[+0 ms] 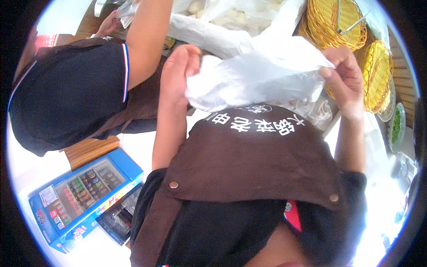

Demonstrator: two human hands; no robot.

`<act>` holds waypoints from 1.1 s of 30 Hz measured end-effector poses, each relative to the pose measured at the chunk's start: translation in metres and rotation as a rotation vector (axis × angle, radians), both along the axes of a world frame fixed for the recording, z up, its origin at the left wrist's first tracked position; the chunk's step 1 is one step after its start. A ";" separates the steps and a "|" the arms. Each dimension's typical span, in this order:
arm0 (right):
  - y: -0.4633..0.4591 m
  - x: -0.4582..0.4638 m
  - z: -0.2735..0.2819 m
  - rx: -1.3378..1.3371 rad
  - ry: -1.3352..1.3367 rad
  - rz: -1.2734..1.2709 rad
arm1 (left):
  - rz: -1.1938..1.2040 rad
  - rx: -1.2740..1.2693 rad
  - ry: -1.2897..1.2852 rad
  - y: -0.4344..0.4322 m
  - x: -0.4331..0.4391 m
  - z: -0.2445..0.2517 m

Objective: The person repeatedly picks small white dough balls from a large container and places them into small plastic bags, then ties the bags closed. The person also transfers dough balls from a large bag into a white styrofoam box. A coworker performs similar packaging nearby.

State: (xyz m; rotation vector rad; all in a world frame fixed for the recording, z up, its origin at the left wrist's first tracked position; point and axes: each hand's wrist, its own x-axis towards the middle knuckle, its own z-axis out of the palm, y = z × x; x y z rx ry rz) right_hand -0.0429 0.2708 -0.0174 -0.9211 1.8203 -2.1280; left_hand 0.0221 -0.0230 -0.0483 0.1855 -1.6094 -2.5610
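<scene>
A thin translucent white plastic bag (253, 80) is stretched between my two hands, in front of my brown apron. My left hand (178, 73) holds its left end, with the fingers curled and slightly blurred; the thumb is hard to make out. On the other side, my right hand (345, 78) pinches a corner of the bag between thumb and fingers. Beyond the bag lies a white cloth (210, 35) along the edge of a container. Pale round pieces that look like bread (233, 16) lie there under clear plastic.
Yellow wicker baskets (375, 78) stand at the right, metal tongs (355, 23) on the upper one. Near them is a bowl of chopped greens (397, 126). A co-worker in a dark shirt (73, 90) stands close at my left, arm reaching forward. A blue glass-topped freezer (130, 165) is at lower left.
</scene>
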 end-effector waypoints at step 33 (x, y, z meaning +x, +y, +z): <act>-0.013 -0.017 -0.005 0.403 -0.459 0.337 | -0.200 -0.522 -0.118 0.022 0.008 0.037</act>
